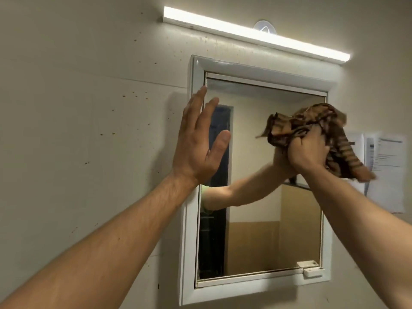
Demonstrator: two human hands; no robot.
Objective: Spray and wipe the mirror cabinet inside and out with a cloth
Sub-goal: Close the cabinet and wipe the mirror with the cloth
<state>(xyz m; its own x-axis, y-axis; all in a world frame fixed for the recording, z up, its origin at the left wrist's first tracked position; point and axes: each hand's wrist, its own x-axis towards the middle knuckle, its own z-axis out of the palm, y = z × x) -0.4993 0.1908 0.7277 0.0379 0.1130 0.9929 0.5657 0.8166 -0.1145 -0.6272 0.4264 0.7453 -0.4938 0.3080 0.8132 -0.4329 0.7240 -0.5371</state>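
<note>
Mirror cabinet (254, 284) hangs closed on the speckled wall (78, 130), under a lit light bar (256, 33). Left hand (200, 141) is spread flat at its upper left edge; right hand (310, 150) grips a bunched striped cloth (289, 126) before the glass, near a paper notice (388, 170).

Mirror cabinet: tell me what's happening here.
A person is wiping the wall-mounted mirror cabinet. The right hand grips a bunched brown striped cloth in front of the upper right of the mirror door. The cloth is blurred, so contact with the glass cannot be confirmed. The left hand is open, fingers straight, at the door's upper left edge. The door looks closed.
</note>
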